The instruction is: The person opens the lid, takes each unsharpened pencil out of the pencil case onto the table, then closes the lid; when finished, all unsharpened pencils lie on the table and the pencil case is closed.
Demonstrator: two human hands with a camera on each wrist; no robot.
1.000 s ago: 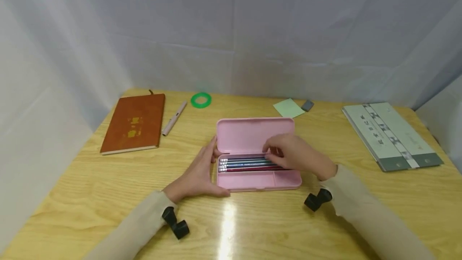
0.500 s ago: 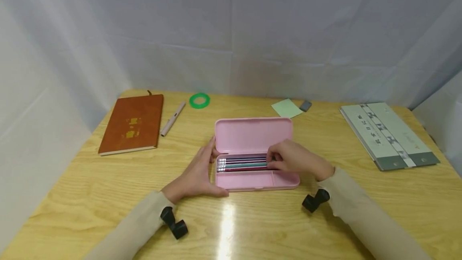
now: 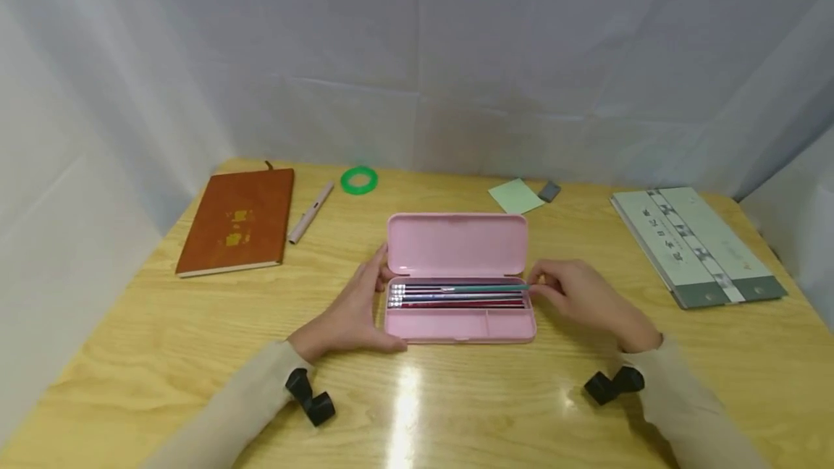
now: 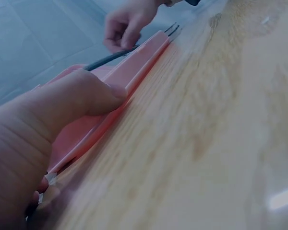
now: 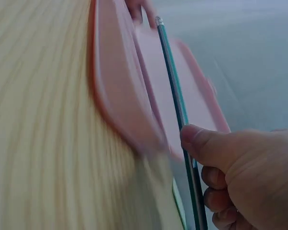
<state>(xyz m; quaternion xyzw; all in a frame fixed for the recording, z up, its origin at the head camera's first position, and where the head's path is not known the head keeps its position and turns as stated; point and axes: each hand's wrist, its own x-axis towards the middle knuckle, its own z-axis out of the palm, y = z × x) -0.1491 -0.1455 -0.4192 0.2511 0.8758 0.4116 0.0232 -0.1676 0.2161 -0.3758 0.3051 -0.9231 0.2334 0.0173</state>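
A pink pencil case (image 3: 436, 326) lies with its lid up in the middle of the wooden table. Several pencils (image 3: 456, 303) lie side by side in its long rear compartment, silvery ends to the left. My left hand (image 3: 345, 317) holds the case by its left end, thumb along the front edge and fingers behind. In the right wrist view, a green striped pencil (image 5: 175, 91) is pinched between thumb and fingers of my right hand (image 5: 249, 177). That hand is just past the case's right end, and the pencil slants over the other pencils.
At the back left are a brown notebook (image 3: 237, 223), a capped pen (image 3: 311, 213) and a green tape roll (image 3: 359, 180). Behind the lid lie green sticky notes (image 3: 516, 196) and a grey eraser (image 3: 549, 191). A pale green book (image 3: 697, 244) lies at right.
My right hand has moved from over the pencils to the right, past the case's end, drawing the green pencil up out of the row. My left hand stays at the case.
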